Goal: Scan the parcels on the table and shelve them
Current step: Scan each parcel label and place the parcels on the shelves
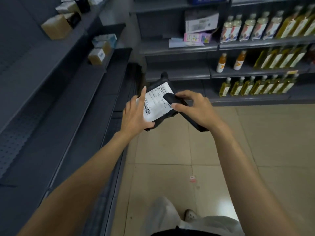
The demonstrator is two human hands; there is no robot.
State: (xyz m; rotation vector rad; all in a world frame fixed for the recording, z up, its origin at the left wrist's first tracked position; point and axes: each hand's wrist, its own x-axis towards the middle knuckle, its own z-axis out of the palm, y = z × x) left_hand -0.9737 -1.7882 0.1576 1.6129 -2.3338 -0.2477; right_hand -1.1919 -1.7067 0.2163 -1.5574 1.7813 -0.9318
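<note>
The parcel [157, 83] sat between the hands, left hand [134, 114] at its left edge, right hand [196, 109] laying the scanner [173, 100] across its label [156, 104]. Boxes [56, 27] stood on shelving [51, 99] leftward, bottles [260, 29] (whole rows) on shelves [255, 42] ahead.

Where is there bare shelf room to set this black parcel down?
Bare: the long left shelf nearer than the brown boxes, and the shelf bay ahead, left of the orange bottles. Crowded: the oil bottle rows on the right.
</note>
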